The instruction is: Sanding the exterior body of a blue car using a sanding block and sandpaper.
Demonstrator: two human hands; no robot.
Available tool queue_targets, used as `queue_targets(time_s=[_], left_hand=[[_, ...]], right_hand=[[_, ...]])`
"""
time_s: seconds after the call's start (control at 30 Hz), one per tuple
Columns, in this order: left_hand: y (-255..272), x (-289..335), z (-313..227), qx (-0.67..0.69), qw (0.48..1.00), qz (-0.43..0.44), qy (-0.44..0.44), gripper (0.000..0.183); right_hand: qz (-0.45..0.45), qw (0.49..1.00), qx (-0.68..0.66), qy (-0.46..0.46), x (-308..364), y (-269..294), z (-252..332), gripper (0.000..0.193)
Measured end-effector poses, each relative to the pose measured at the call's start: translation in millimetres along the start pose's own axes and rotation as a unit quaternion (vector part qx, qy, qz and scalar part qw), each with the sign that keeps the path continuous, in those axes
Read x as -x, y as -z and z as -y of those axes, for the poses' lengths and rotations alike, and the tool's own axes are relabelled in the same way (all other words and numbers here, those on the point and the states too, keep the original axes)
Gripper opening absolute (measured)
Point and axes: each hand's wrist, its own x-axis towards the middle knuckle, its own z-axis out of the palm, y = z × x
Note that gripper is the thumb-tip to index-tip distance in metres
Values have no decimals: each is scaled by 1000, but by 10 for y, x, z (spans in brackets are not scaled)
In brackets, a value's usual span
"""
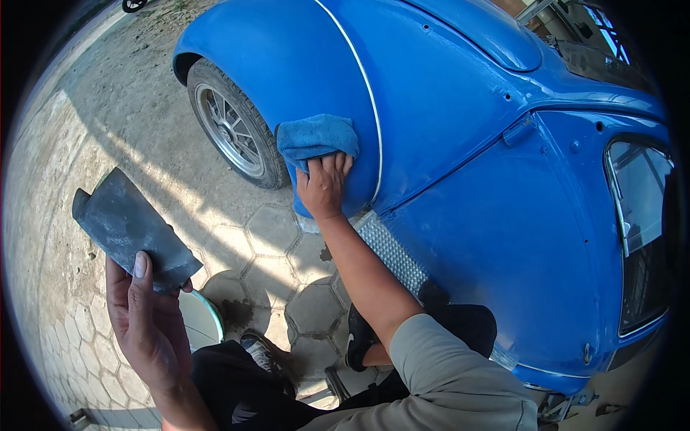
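Note:
My right hand [323, 187] presses a folded blue cloth [316, 134] against the lower rear part of the blue car's fender [287, 65], fingers bent over the cloth's near edge. Up on the left, away from the car, my left hand [147, 316] pinches a dark grey, slightly curled sheet [133, 223] that looks like sandpaper. Its thumb lies on the sheet's face, which has pale smudges; the other fingers are behind it. A thin white line of trim [370, 93] runs along the fender seam just right of the cloth.
A wheel [228, 128] with a silver rim sits left of the cloth. Below my left hand stands a light bucket [201, 323], partly hidden. Hexagonal paving [313, 309] lies underfoot. A silver textured running board [395, 248] and the car's door [496, 251] flank my right arm.

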Motion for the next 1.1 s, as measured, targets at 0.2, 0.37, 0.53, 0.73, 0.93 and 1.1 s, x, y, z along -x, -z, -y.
queue_targets(time_s=[0.2,0.37,0.53,0.73,0.93,1.1], left_hand=[[76,-30,-38,-11,1000,5,-2,41],[11,-4,-38,3,1000,9,5,41],[164,7,-98,-14,1000,-11,-11,42],[107,21,-58,-12,1000,-16,3,44],[112,-3,-86,-4,1000,-21,7,43],[104,-2,-130,15,1000,-14,16,42]], right_hand=[[0,990,5,-144,1254,-112,-312,55],[-36,837,-266,-477,1765,-47,-637,70],[-148,894,-134,-400,953,-104,71,70],[-142,987,28,-71,-743,147,41,63],[-95,995,-24,6,-1886,207,-83,55],[-105,994,-1,-7,-1332,233,-127,56]])
